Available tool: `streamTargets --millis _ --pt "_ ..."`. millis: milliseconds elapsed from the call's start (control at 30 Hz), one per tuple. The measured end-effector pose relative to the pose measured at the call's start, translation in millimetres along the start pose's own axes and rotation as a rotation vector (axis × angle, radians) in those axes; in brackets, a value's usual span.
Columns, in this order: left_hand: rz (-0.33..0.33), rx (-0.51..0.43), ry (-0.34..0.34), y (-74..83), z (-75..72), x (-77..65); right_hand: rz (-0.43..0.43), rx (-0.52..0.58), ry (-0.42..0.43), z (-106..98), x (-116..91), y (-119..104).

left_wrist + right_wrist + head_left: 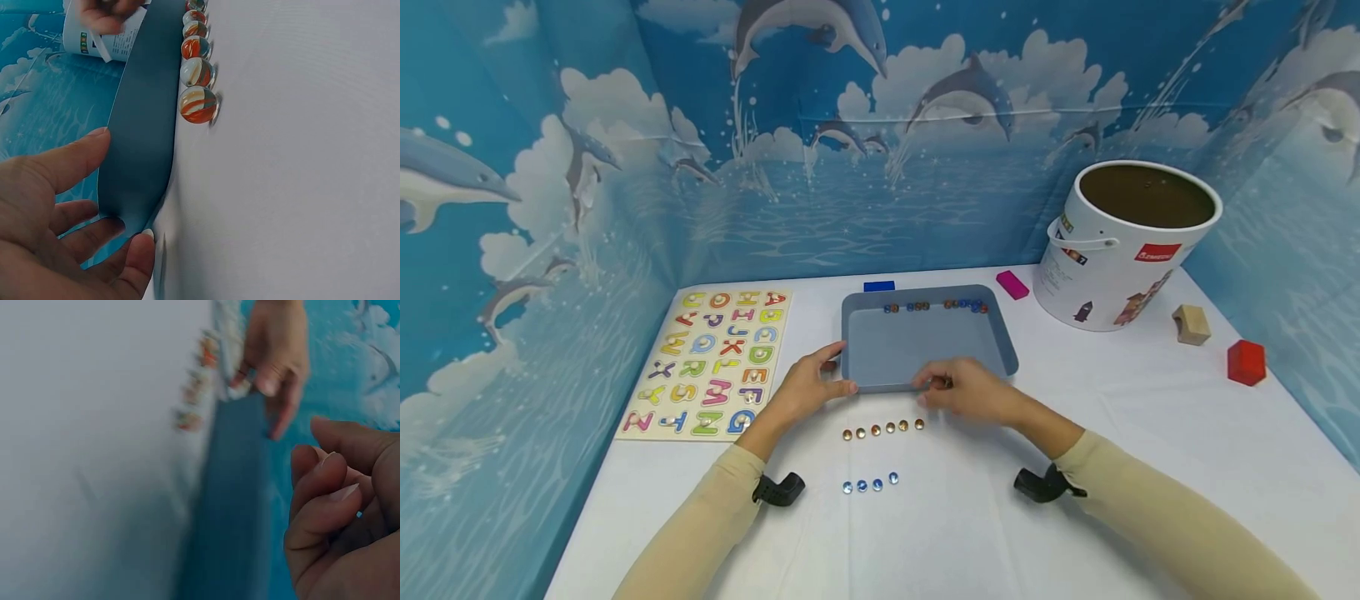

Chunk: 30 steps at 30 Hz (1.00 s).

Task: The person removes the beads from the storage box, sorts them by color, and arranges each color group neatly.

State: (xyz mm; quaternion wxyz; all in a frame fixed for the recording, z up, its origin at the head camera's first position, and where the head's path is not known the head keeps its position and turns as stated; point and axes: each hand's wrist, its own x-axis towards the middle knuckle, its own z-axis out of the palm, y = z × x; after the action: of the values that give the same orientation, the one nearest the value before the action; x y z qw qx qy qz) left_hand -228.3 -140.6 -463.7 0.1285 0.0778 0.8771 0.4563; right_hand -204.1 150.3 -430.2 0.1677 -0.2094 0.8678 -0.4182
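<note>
My left hand (808,387) holds the front left corner of a shallow grey-blue tray (880,358), thumb at the front wall and fingers along the left side. Over the tray's front edge, my right hand (966,390) is blurred with its fingers curled inward; I cannot tell whether anything is inside them. Along the tray's far side lie several blue and orange glass marbles (917,307). On the table in front, a row of orange-and-white marbles (876,431) runs beside the tray, showing large in the left wrist view. Closer to me sits a shorter row of blue marbles (862,486).
A wooden alphabet puzzle board (700,367) lies left of the tray. Behind it are a blue block (878,287) and a magenta block (1012,285). A large white bucket (1112,275) stands back right, near an arched wooden block (1191,325) and a red block (1246,362).
</note>
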Motion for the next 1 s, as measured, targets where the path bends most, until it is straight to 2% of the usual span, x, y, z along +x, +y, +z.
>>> streamTargets --millis 67,233,367,533,667,800,1000 --pt "0.0 -0.005 0.003 0.6 -0.4 0.3 0.004 0.063 0.011 -21 13 -7" --pt "-0.008 -0.005 0.016 2.3 -0.9 0.7 0.098 0.197 0.109 -72 64 -16" --pt "-0.026 0.0 0.021 3.2 -0.4 0.5 0.168 0.25 0.133 -91 103 -6" --pt "-0.043 0.007 0.024 3.6 0.3 0.4 0.229 0.23 0.094 -87 135 8" --pt "-0.041 0.008 0.028 3.6 -0.4 1.1 0.213 0.192 0.058 -72 151 14" --pt "-0.05 0.003 0.023 2.9 -0.8 1.1 0.192 0.098 0.032 -57 161 15" --pt "-0.05 -0.005 0.025 1.9 -1.7 0.0 0.166 -0.111 0.068 -40 170 18"
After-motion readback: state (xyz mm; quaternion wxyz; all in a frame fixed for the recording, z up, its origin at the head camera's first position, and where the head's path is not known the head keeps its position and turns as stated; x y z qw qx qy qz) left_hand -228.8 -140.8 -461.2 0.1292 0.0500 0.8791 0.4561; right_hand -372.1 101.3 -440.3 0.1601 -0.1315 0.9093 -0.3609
